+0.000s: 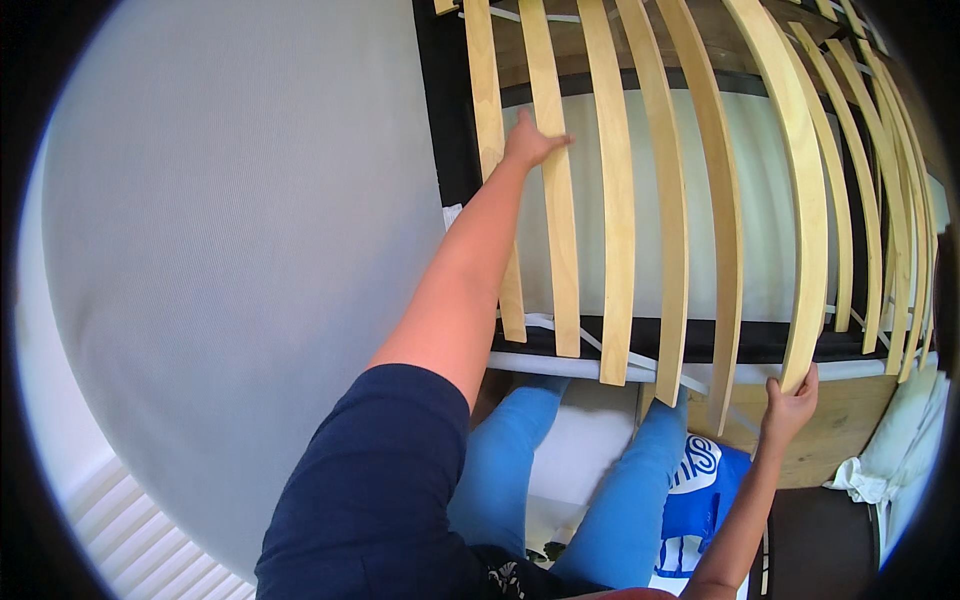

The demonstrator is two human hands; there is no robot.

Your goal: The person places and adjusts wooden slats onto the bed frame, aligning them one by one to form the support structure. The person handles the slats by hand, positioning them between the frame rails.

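Observation:
A row of pale, curved wooden bed slats point(616, 220) spans the upper right, linked by a white strap point(592, 340). My left hand point(533, 145) reaches up onto one slat near the left of the row. Its thumb and a finger are spread apart, and its other fingers do not show clearly. At the right, my right hand point(792, 405) is closed around the near end of another slat point(812, 220), thumb on one side and fingers on the other. Several slats lie between my hands, their near ends sticking out past the black frame edge point(640, 335).
A large grey mattress-like surface point(240, 250) fills the left side. Below the slats are my legs in blue trousers, a blue and white bag point(715, 495) and a wooden panel point(835, 440). White cloth point(865, 482) hangs at the right. A white slatted item point(150, 540) is lower left.

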